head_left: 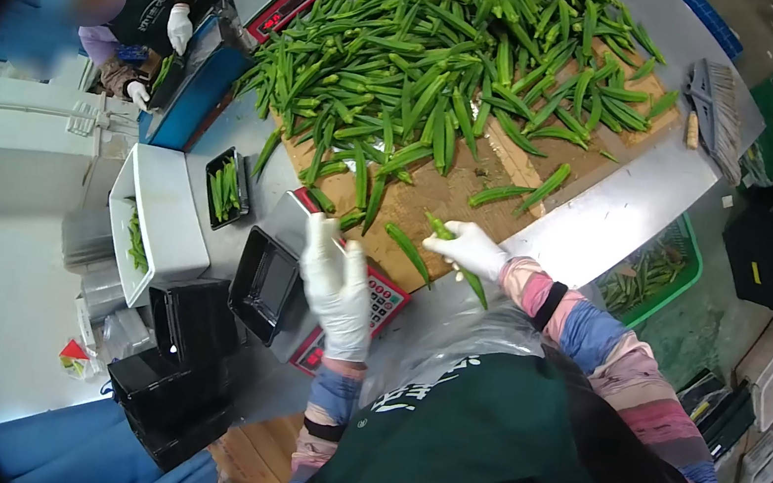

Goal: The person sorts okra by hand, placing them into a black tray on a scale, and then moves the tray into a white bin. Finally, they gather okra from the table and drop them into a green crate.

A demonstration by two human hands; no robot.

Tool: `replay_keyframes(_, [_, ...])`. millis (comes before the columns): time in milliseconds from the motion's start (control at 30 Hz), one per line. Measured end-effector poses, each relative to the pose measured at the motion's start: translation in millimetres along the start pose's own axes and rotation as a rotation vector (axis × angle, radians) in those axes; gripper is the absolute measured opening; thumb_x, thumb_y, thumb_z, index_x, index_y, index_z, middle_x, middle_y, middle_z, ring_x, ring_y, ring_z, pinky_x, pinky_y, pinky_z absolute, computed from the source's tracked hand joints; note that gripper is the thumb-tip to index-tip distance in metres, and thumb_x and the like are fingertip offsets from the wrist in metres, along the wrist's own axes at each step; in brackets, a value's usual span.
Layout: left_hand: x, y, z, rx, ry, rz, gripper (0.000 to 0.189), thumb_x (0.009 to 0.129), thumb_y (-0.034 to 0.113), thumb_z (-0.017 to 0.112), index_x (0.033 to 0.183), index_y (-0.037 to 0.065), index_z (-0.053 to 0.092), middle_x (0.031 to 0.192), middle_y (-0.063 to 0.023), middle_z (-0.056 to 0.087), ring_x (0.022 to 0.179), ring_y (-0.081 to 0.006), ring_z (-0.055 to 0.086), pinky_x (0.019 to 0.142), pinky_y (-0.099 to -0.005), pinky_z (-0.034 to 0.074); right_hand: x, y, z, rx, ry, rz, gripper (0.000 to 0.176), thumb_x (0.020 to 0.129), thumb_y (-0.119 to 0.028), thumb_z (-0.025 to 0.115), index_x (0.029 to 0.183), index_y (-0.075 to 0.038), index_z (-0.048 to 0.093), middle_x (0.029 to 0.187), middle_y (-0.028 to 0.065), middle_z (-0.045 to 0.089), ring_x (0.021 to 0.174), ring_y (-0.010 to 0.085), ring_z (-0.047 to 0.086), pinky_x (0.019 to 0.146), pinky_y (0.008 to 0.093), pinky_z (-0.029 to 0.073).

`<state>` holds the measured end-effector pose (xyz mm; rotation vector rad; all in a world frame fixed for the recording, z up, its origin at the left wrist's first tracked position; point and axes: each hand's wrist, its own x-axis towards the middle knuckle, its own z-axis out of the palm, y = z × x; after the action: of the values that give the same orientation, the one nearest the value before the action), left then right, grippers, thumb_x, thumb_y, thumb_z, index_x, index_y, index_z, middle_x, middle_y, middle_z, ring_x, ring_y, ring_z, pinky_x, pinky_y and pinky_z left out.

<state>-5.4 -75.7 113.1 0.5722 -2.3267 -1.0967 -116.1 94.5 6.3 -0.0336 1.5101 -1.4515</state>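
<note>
Your white-gloved right hand holds a slender green okra pod around its middle, at the near edge of the flat, brown, cardboard-like sheet; your white-gloved left hand is loosely open beside the shallow, rectangular black plastic tray, with nothing visible in it. Treat the pod as light, fairly stiff and easily bruised: grip mid-length with light finger pressure, clear of the thin tip.

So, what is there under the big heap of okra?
Brown, cardboard-like sheets show at the near edge of the okra heap, on the metal table. Under the thick middle, the okra covers everything, so what lies there cannot be seen.
</note>
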Motion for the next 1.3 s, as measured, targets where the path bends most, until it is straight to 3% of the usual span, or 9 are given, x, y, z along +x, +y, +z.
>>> replay_keyframes(100, [-20,-28,61,-0.311,-0.158,-0.326,0.076,0.097,0.003,0.063,0.161,0.007,0.022,0.146,-0.0204,0.046,0.128,-0.0258,0.052,0.110,-0.0386,0.042,-5,11,1,0.065,-0.040,-0.004,0.042,0.087,-0.035,0.078,0.108,-0.001,0.063,0.079,0.0036,0.063,0.057,0.0109,0.057,0.050,0.0289,0.053])
replay_keyframes(267, [-39,-75,111,0.458,-0.221,-0.198,0.099,0.085,0.010,0.075,0.161,0.001,0.011,0.137,-0.0271,0.045,0.125,-0.0399,0.045,0.108,-0.0472,0.037,-63,0,-22,0.004,-0.405,0.166,0.022,0.091,-0.024,0.073,0.102,-0.006,0.066,0.075,0.0011,0.064,0.063,0.0089,0.062,0.055,0.0245,0.052])
replay_keyframes(367, [-26,-63,114,0.499,-0.207,-0.257,0.108,0.079,0.004,0.080,0.161,0.000,0.010,0.133,-0.0267,0.044,0.123,-0.0412,0.045,0.108,-0.0457,0.037,-61,-4,-52,0.004,-0.022,0.025,0.018,0.088,-0.018,0.072,0.102,-0.007,0.068,0.084,0.0060,0.068,0.070,0.0168,0.066,0.063,0.0300,0.055])
replay_keyframes(433, [-22,-68,115,0.482,-0.200,-0.251,0.108,0.077,0.001,0.079,0.160,0.000,0.010,0.133,-0.0259,0.042,0.122,-0.0411,0.046,0.108,-0.0441,0.038,-32,31,-89,-0.826,0.527,-0.706,0.028,0.082,-0.009,0.071,0.110,-0.008,0.068,0.099,0.0107,0.069,0.087,0.0272,0.067,0.077,0.0374,0.056])
replay_keyframes(533, [-14,-63,123,0.269,-0.182,-0.319,0.103,0.078,-0.006,0.073,0.162,0.009,0.015,0.132,-0.0213,0.045,0.118,-0.0348,0.052,0.104,-0.0422,0.043,-29,22,-140,-1.126,0.617,-0.584,0.037,0.079,-0.007,0.066,0.115,-0.010,0.068,0.118,0.0099,0.064,0.114,0.0307,0.059,0.093,0.0398,0.051])
replay_keyframes(667, [5,3,156,0.026,-0.282,0.022,0.079,0.080,-0.012,0.063,0.153,0.008,0.041,0.116,-0.0155,0.058,0.106,-0.0311,0.060,0.098,-0.0391,0.048,-22,30,-163,-1.490,0.561,-0.620,0.026,0.082,-0.012,0.060,0.107,-0.014,0.070,0.103,0.0052,0.063,0.104,0.0246,0.060,0.081,0.0358,0.052])
replay_keyframes(800, [15,4,200,0.150,-0.477,0.290,0.061,0.080,-0.012,0.063,0.138,0.005,0.056,0.115,-0.0173,0.058,0.110,-0.0341,0.058,0.100,-0.0384,0.047,-31,13,-188,-1.335,0.532,-0.520,0.023,0.082,-0.014,0.065,0.104,-0.012,0.068,0.102,0.0087,0.064,0.102,0.0289,0.060,0.083,0.0386,0.052])
replay_keyframes(1000, [21,9,227,0.491,-0.769,0.357,0.062,0.082,0.003,0.071,0.141,0.006,0.053,0.112,-0.0161,0.061,0.106,-0.0361,0.058,0.093,-0.0439,0.049,-53,-20,-280,-0.722,1.043,-0.365,0.033,0.087,-0.025,0.071,0.113,-0.007,0.063,0.104,0.0173,0.071,0.098,0.0372,0.069,0.086,0.0437,0.055])
replay_keyframes(1300, [82,32,231,0.229,-0.572,0.465,0.023,0.081,0.007,0.074,0.102,0.007,0.065,0.097,-0.0147,0.059,0.095,-0.0355,0.059,0.083,-0.0425,0.050,-25,-25,-436,-0.587,1.454,0.122,0.058,0.081,-0.047,0.078,0.115,-0.002,0.067,0.108,0.0223,0.073,0.101,0.0361,0.071,0.086,0.0433,0.055])
